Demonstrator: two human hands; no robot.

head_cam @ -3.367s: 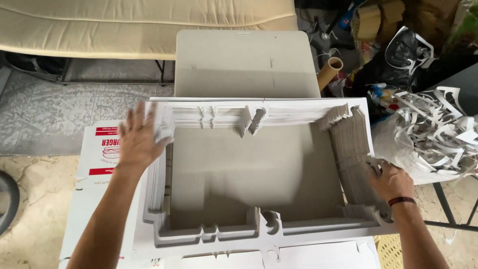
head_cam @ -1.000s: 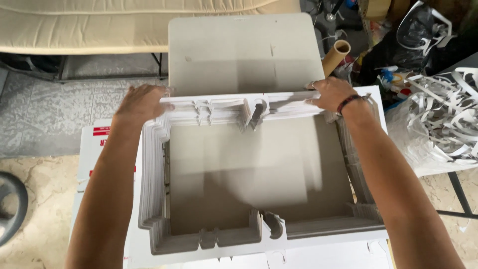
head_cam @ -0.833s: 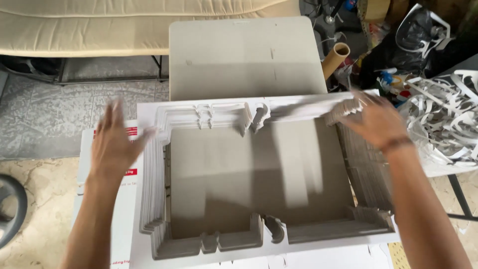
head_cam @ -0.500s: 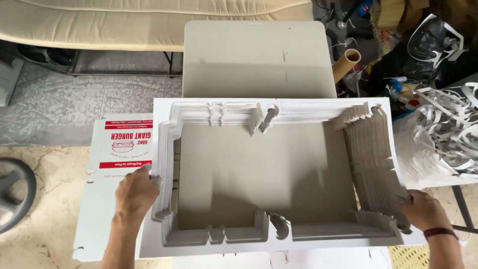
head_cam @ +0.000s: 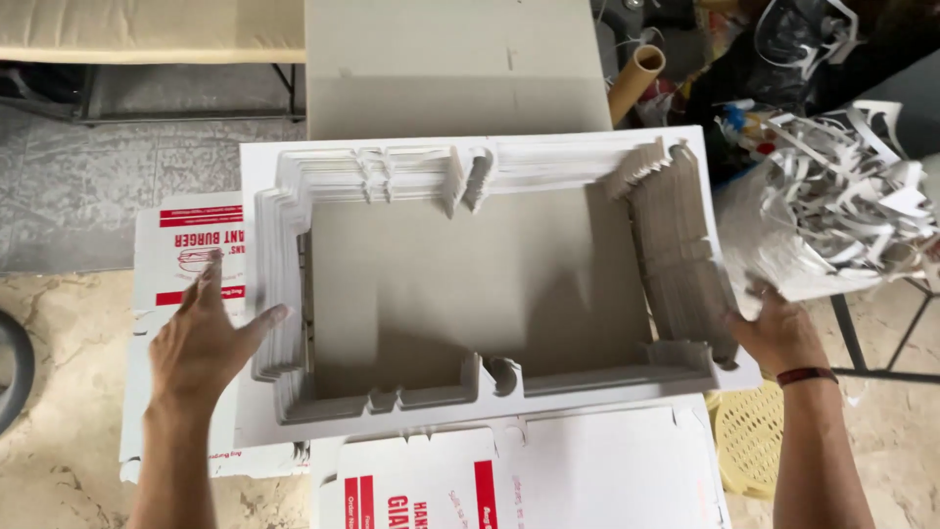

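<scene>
A stack of die-cut cardboard frames [head_cam: 490, 294] — white on the face, grey-brown on the cut edges — lies flat between the two hands, its hollow centre showing a plain grey board beneath.

The left hand [head_cam: 201, 338] is spread open, fingers loose and grasping nothing. Its thumb points toward the frames' left edge, with the tip just at that edge; whether it touches cannot be told. Under its palm and fingers lies a flat white carton blank with red print [head_cam: 186, 245].

The right hand [head_cam: 778, 333], with a dark red band [head_cam: 808, 375] at the wrist, sits at the stack's lower right corner. Its fingers curl toward the edge of the frames and appear to touch it, but whether they grip is hidden from this angle. Just beyond those fingers, up and to the right, is a heap of white cardboard trimmings [head_cam: 842, 206]. Below the wrist a yellow plastic basket [head_cam: 749, 441] shows.

More printed carton blanks [head_cam: 509, 480] lie between the two forearms, and a cardboard tube [head_cam: 634, 80] stands well beyond the fingertips.
</scene>
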